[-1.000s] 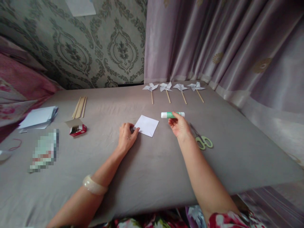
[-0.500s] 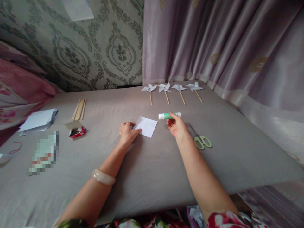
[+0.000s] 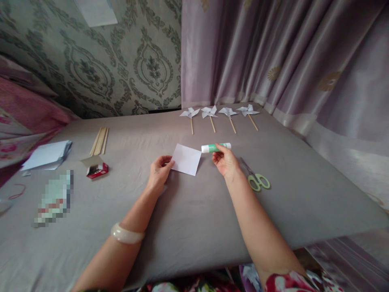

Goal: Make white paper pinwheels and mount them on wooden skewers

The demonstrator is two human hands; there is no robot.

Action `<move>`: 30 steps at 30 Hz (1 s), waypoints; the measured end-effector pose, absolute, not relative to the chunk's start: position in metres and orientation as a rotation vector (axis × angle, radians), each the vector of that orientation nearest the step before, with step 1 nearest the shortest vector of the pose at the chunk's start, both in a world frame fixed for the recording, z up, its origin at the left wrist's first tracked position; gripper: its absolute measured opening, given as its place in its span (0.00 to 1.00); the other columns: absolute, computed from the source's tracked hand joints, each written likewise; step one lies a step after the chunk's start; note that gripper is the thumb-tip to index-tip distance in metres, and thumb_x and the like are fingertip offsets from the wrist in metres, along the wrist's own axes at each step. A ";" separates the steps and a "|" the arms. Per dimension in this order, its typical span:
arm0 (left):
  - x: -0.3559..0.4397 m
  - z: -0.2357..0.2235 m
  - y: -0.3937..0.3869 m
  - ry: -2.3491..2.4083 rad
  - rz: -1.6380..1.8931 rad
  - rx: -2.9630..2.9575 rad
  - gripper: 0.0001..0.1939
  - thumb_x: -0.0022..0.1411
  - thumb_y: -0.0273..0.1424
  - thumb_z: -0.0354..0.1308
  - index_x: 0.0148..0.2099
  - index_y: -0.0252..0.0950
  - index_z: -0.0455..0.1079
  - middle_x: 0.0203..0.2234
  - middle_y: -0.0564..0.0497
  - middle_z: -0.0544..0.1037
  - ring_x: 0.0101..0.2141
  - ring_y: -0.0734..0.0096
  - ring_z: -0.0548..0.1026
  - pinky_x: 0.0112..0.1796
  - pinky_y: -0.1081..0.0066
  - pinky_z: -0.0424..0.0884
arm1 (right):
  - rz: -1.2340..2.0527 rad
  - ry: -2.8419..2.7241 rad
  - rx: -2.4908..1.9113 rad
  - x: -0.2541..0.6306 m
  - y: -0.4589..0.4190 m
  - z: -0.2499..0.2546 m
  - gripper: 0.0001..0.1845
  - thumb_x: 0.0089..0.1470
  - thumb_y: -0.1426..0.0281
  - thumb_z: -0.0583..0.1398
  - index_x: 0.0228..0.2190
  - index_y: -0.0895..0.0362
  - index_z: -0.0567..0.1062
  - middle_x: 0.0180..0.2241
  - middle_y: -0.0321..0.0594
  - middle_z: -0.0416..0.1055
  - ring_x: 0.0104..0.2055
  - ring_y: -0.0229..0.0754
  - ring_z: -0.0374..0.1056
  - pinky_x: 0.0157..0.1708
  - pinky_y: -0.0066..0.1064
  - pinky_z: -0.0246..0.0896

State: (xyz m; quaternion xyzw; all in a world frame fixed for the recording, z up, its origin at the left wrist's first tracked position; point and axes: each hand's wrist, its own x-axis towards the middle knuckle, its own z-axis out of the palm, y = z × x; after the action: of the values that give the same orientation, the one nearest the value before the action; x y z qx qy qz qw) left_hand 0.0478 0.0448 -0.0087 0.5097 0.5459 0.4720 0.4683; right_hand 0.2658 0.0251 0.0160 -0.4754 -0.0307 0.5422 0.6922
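My left hand [image 3: 159,170] pinches the left corner of a white square of paper [image 3: 186,159] and holds it lifted off the grey cloth-covered table [image 3: 194,219]. My right hand [image 3: 225,162] grips a green and white glue stick [image 3: 215,147] lying sideways, its white cap pointing left toward the paper's upper right corner. The two hands are close together at the table's middle.
Green-handled scissors [image 3: 257,179] lie just right of my right hand. Several white paper pinwheels [image 3: 219,113] on sticks line the back edge by the curtain. At left are wooden sticks [image 3: 99,140], a small red box [image 3: 95,168], a stack of white paper [image 3: 47,155] and a blurred pack [image 3: 54,198].
My left hand has raised the paper's left side off the table and turned it. The glue stick in my right hand has shifted slightly left, closer to the paper.
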 end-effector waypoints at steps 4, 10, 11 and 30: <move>0.043 -0.001 0.043 1.162 1.228 1.029 0.21 0.38 0.37 0.68 0.36 0.33 0.73 0.31 0.49 0.78 0.31 0.70 0.73 0.36 0.71 0.67 | 1.267 -0.143 -0.944 0.267 0.025 0.020 0.07 0.46 0.74 0.64 0.23 0.56 0.69 0.15 0.27 0.67 0.15 0.28 0.62 0.15 0.16 0.59; 0.039 0.004 0.044 1.025 1.196 0.885 0.16 0.41 0.33 0.67 0.35 0.33 0.74 0.30 0.49 0.78 0.31 0.72 0.74 0.34 0.73 0.70 | 1.337 -0.227 -0.783 0.266 0.020 0.028 0.08 0.47 0.72 0.65 0.24 0.56 0.69 0.18 0.27 0.68 0.17 0.28 0.63 0.16 0.18 0.61; 0.039 0.005 0.044 1.004 1.184 0.869 0.15 0.41 0.32 0.66 0.35 0.33 0.74 0.30 0.49 0.78 0.31 0.72 0.74 0.34 0.74 0.70 | 1.340 -0.233 -0.773 0.266 0.019 0.029 0.08 0.46 0.71 0.65 0.24 0.56 0.69 0.18 0.27 0.68 0.17 0.28 0.62 0.16 0.18 0.60; 0.037 0.008 0.044 0.852 1.084 0.689 0.08 0.49 0.23 0.61 0.35 0.30 0.72 0.30 0.49 0.77 0.28 0.79 0.74 0.32 0.80 0.71 | 1.371 -0.253 -0.672 0.267 0.018 0.026 0.11 0.40 0.71 0.69 0.23 0.56 0.71 0.18 0.28 0.70 0.18 0.29 0.63 0.17 0.19 0.62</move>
State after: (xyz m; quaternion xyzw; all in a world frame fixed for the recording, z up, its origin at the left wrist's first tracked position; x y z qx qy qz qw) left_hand 0.0375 0.0441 0.0078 0.3115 0.3849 0.4900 0.7174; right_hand 0.2675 0.0183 0.0260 -0.3035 -0.1141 0.6191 0.7153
